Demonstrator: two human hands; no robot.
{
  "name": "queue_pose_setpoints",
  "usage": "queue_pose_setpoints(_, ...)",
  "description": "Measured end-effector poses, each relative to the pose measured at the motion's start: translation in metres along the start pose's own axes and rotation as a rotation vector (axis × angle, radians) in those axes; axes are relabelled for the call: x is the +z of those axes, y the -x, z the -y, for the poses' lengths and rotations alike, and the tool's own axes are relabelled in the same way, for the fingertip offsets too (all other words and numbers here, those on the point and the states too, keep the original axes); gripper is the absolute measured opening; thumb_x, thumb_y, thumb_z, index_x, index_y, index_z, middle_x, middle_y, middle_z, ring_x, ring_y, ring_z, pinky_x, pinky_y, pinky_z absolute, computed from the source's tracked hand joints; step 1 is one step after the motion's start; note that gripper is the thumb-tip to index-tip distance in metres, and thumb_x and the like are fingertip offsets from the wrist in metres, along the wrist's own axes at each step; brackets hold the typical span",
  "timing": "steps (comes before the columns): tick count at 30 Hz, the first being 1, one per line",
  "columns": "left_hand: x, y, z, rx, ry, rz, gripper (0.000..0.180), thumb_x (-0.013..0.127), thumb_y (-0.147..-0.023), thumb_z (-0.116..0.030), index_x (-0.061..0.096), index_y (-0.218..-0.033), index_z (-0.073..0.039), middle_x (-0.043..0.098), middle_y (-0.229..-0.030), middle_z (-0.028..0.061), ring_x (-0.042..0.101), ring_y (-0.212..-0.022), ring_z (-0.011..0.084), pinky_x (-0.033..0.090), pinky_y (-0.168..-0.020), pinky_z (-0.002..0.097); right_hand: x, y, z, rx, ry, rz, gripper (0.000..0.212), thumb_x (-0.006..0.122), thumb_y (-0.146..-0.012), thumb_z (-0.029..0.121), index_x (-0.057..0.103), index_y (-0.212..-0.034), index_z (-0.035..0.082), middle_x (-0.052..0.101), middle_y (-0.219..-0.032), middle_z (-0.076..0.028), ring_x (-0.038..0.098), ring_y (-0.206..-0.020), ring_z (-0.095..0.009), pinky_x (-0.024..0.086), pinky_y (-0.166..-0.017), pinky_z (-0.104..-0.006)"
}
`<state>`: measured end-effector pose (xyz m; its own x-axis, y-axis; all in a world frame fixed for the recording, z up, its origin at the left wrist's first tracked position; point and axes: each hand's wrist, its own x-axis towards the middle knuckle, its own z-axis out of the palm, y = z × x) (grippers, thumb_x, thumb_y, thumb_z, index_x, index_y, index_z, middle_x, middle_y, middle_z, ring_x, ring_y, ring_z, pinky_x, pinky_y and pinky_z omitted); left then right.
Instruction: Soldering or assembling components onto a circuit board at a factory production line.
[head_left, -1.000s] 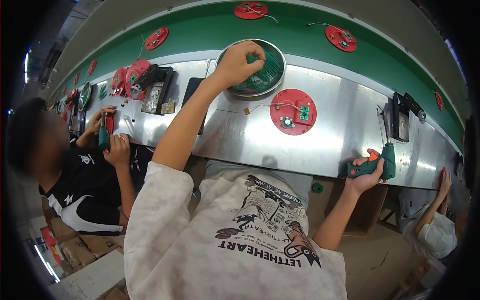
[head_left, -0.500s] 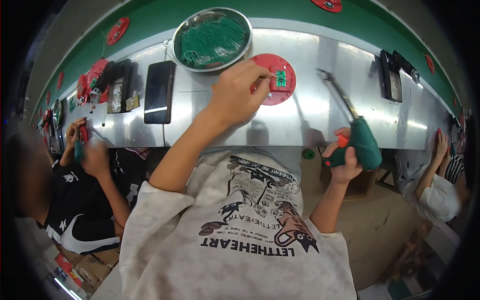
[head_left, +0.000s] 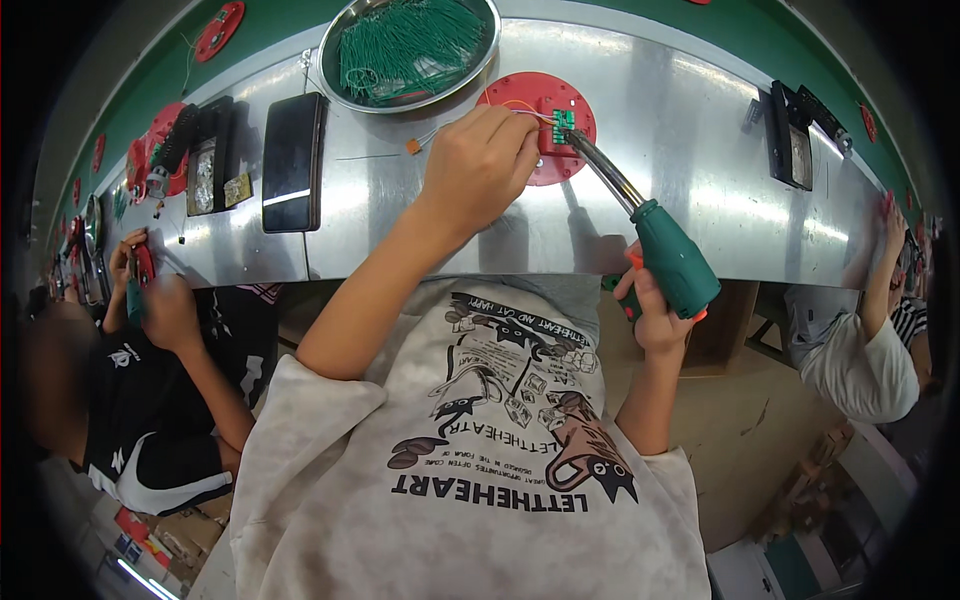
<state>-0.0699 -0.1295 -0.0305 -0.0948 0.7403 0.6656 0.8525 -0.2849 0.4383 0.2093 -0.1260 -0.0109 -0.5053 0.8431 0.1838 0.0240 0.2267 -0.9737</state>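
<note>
Red disc [head_left: 545, 88] on the steel bench [head_left: 690, 160], green board [head_left: 564, 124] on top; left hand [head_left: 478, 170] over disc's left edge, fingers curled nearly closed, can't tell if they're gripping the wires. Right hand [head_left: 657, 315] wrapped round soldering gun [head_left: 677, 258] below-right of disc, tip at board. Bowl [head_left: 400, 107] up-left of disc.

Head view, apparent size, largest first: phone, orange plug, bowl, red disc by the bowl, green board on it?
1. Bowl
2. Red disc and phone: unsure; disc wider but partly hidden, phone longer
3. Green board
4. Orange plug
</note>
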Motion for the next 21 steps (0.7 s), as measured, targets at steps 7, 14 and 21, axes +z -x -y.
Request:
queue_pose_setpoints(7, 0.0, 0.002, -0.001, -0.007, -0.01, -0.006, 0.008, 0.069, -0.081, -0.006, 0.067, -0.088, -0.003, 0.063, -0.079, 0.0095, 0.063, -0.07, 0.0271, 0.053, -0.062, 0.0382, 0.002, -0.006, 0.004, 0.027, -0.033, 0.01, 0.031, 0.06, -0.094, 0.005, 0.059, -0.123, -0.007, 0.065, -0.107, -0.017, 0.063, -0.059, -0.02, 0.05, -0.054, -0.0308)
queue_pose_setpoints(14, -0.001, 0.003, -0.002, -0.02, -0.015, 0.0, 0.008, 0.069, -0.081, -0.005, 0.067, -0.089, -0.003, 0.063, -0.079, 0.0093, 0.063, -0.07, 0.0267, 0.053, -0.062, 0.0383, -0.001, -0.009, 0.004, 0.069, -0.039, 0.023, 0.033, 0.06, -0.095, 0.007, 0.058, -0.124, -0.008, 0.065, -0.102, -0.015, 0.064, -0.06, -0.019, 0.049, -0.054, -0.0308)
queue_pose_setpoints(21, -0.001, 0.003, -0.001, -0.008, -0.006, -0.015, 0.009, 0.069, -0.081, -0.005, 0.066, -0.089, -0.003, 0.062, -0.078, 0.0095, 0.063, -0.07, 0.0268, 0.053, -0.062, 0.0388, -0.004, -0.01, 0.002, 0.098, -0.106, -0.01, 0.038, 0.061, -0.095, 0.012, 0.057, -0.127, -0.008, 0.065, -0.102, -0.017, 0.063, -0.06, -0.02, 0.05, -0.053, -0.0312)
